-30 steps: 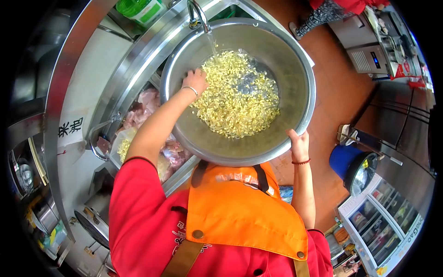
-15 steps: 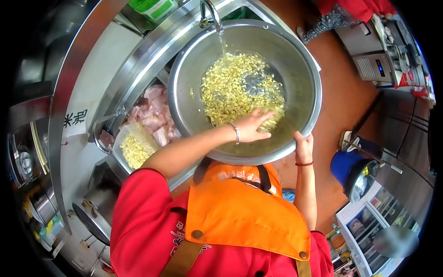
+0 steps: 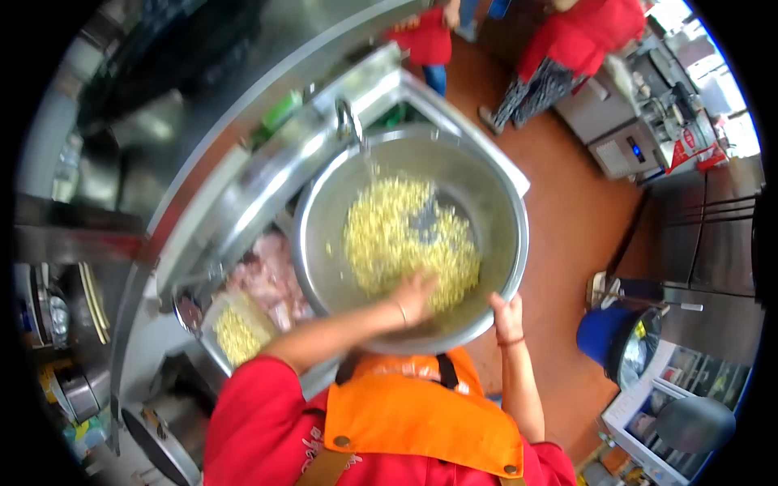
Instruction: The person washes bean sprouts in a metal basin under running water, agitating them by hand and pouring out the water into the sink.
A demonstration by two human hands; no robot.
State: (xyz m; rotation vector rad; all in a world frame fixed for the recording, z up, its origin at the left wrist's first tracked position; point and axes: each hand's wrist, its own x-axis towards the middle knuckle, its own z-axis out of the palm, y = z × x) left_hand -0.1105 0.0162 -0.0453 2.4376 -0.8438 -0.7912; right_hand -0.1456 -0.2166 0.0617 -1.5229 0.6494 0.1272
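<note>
Sprouts (image 3: 381,235) lie in the bottom of a bowl (image 3: 498,219), under a tap (image 3: 347,120) that runs water into it. The left hand (image 3: 415,298) reaches in among them, blurred; whether its fingers close on any, I cannot tell. The right hand (image 3: 508,319) is clamped on the bowl's rim. Left of the bowl, a tub (image 3: 261,318) of more sprouts sits beside raw meat (image 3: 271,271).

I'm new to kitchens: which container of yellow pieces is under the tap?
The large metal bowl, gripped by the right hand; the smaller pale container sits beside pink meat, away from the tap.
</note>
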